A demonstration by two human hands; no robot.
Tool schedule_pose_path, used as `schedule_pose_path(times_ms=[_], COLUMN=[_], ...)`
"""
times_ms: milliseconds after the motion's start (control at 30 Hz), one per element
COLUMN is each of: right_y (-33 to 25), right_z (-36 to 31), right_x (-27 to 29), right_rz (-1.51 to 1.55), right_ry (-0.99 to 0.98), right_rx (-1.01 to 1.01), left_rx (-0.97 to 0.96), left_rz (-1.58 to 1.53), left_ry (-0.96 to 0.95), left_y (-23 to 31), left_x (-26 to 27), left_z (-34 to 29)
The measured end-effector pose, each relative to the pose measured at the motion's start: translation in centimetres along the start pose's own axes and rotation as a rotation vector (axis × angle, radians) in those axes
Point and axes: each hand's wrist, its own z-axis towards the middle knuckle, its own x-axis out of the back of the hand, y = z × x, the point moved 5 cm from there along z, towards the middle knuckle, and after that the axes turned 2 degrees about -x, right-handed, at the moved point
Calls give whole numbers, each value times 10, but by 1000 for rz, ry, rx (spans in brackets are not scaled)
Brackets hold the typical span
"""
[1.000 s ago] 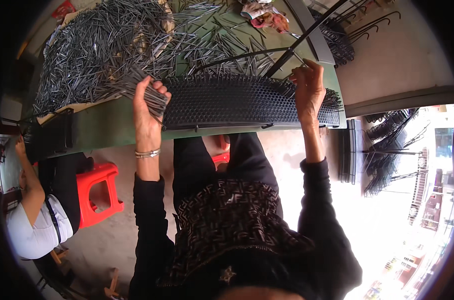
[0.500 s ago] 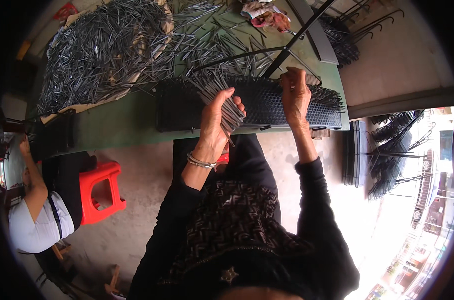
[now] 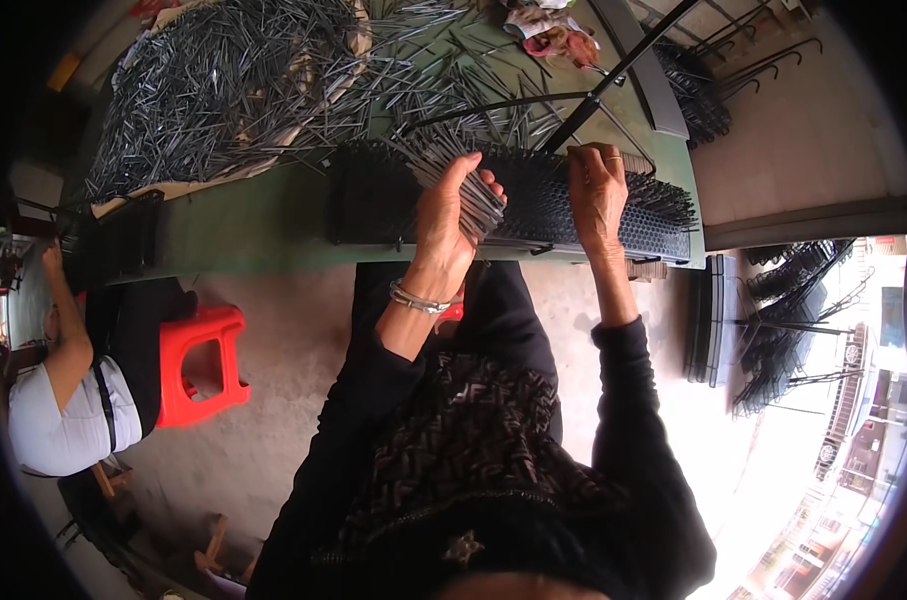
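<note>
Bare concrete floor (image 3: 294, 420) lies nearest, grey and rough, with a glossy red plastic stool (image 3: 202, 360) standing on it at the left beside another seated person (image 3: 64, 400) in a white top. Above it runs the green worktop (image 3: 244, 225), flat and matte, its near edge curved by the lens.

On the near edge of that worktop sits a long black rack (image 3: 574, 205), a low block whose top bristles with close-set upright pins, giving it a brush-like texture. The left hand (image 3: 452, 225) is raised in front of the rack's middle, its grip closed around a bundle of thin grey metal rods (image 3: 464, 190) that fan out from the fist toward the upper left; a metal bangle circles the wrist. The right hand (image 3: 596, 195) rests on the rack's top just right of the bundle, fingers bent down onto the pins; whether that grip pinches a rod cannot be told.

Farther back, a loose heap of rods (image 3: 234, 90), straight, slim and dull silver, sprawls across the worktop's far left. Two dark slanted bars (image 3: 614, 75) cross above the rack, and crumpled pinkish wrapping (image 3: 554, 30) lies at the far edge.
</note>
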Motion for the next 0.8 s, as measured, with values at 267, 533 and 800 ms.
schedule_pose_path(times_ms=[267, 533, 800], right_y=[-68, -124, -124], right_z=[-31, -57, -64], right_x=[41, 48, 71], right_rz=[381, 460, 350], right_ry=[-165, -213, -31], right_rx=[-64, 361, 201], left_rx=[-49, -55, -79], left_rz=[-65, -88, -93], left_ry=[61, 42, 39], left_y=[5, 0, 5], left_x=[-2, -6, -8], left_z=[1, -1, -5])
